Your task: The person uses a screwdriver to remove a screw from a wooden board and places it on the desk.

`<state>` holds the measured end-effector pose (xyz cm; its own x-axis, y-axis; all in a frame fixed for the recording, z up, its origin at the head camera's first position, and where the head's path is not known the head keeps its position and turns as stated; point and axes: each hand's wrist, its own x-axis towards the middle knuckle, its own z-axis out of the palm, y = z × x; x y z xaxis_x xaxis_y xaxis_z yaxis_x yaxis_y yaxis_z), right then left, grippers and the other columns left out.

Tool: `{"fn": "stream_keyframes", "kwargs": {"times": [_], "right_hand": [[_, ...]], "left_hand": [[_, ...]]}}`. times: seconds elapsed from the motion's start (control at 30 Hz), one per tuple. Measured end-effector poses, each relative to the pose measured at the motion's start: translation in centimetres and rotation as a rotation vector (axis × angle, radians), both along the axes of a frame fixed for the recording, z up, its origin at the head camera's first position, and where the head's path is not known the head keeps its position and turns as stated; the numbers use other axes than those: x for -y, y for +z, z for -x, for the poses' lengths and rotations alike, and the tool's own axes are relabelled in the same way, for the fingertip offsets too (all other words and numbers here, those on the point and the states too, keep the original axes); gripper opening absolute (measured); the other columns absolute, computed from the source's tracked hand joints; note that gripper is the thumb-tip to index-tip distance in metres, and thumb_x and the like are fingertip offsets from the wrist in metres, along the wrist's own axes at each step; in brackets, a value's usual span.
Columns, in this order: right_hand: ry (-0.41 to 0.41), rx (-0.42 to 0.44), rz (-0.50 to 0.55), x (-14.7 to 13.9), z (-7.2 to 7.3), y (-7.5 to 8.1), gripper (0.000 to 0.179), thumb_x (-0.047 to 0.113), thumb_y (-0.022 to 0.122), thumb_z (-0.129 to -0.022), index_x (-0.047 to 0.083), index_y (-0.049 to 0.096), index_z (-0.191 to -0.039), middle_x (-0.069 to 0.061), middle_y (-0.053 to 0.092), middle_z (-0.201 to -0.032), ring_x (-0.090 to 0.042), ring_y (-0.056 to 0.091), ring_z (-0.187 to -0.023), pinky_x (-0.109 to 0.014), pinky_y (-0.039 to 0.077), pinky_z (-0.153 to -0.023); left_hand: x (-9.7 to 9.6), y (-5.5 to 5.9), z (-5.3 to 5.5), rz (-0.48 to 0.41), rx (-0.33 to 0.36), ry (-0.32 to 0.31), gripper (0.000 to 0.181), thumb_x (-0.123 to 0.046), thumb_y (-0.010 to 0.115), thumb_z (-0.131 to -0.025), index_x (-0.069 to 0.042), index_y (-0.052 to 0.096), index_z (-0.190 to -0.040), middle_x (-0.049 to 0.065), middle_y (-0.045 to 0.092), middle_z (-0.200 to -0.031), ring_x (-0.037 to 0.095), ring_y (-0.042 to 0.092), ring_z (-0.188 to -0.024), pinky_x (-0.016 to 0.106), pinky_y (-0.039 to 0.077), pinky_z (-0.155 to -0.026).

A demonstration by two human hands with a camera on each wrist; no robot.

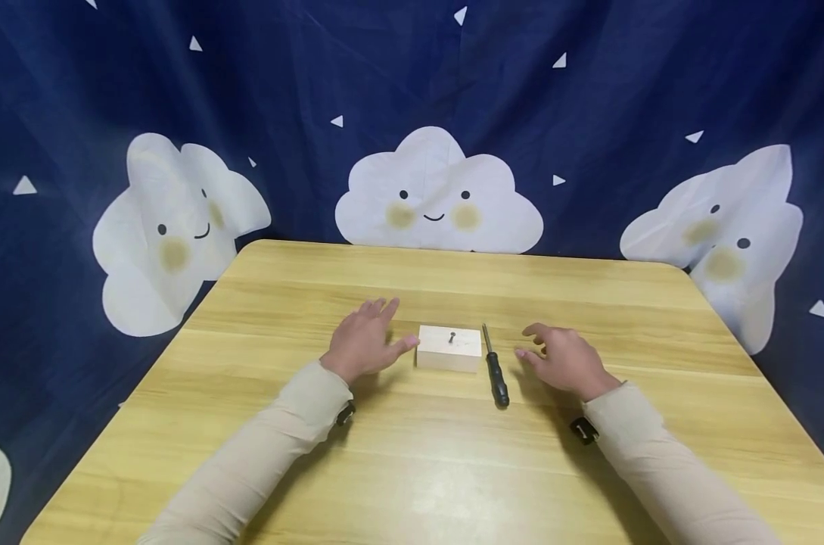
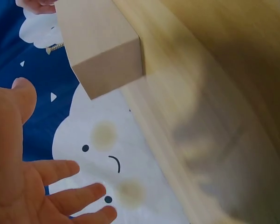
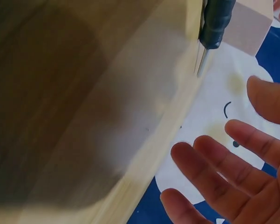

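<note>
A pale wooden block (image 1: 449, 359) sits on the table, with a screw (image 1: 452, 337) standing up from its top face. In the left wrist view the threaded screw (image 2: 55, 48) juts from the block (image 2: 105, 42). Just right of the block lies a screwdriver (image 1: 496, 378) with a black handle, its metal tip pointing away from me. My left hand (image 1: 364, 341) is at the block's left side, fingers spread and thumb near its edge; contact is unclear. To the right of the screwdriver, my right hand (image 1: 564, 359) hovers with relaxed fingers and holds nothing.
The wood-grain table (image 1: 412, 469) reaches back to a dark blue curtain (image 1: 289, 68) printed with white clouds and small triangles. Both forearms come in from the front, in beige sleeves (image 1: 262, 446), with a small black device (image 1: 584, 431) at each wrist.
</note>
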<state>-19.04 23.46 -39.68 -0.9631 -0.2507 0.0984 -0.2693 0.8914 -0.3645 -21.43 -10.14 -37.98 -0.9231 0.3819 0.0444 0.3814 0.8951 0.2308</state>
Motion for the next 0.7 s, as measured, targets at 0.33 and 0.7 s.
{"fn": "stream_keyframes", "kwargs": {"times": [0.33, 0.7], "right_hand": [[0.054, 0.013, 0.026, 1.1, 0.1, -0.4, 0.031, 0.024, 0.07, -0.091, 0.003, 0.067, -0.113, -0.02, 0.069, -0.098, -0.031, 0.068, -0.086, -0.048, 0.055, -0.071], [0.163, 0.05, 0.027, 2.1, 0.2, -1.0, 0.024, 0.012, 0.069, -0.089, 0.004, 0.067, -0.113, -0.01, 0.068, -0.09, -0.016, 0.062, -0.07, -0.035, 0.052, -0.063]], "left_hand": [[-1.4, -0.2, 0.1, -0.055, 0.068, -0.038, 0.079, -0.062, 0.052, -0.092, -0.012, 0.035, -0.151, 0.014, 0.044, -0.146, 0.032, 0.043, -0.132, 0.048, 0.041, -0.102], [-2.7, -0.6, 0.1, -0.095, 0.091, -0.106, 0.076, -0.055, 0.062, -0.089, -0.011, 0.041, -0.148, 0.01, 0.05, -0.142, 0.028, 0.048, -0.128, 0.042, 0.04, -0.104]]}}
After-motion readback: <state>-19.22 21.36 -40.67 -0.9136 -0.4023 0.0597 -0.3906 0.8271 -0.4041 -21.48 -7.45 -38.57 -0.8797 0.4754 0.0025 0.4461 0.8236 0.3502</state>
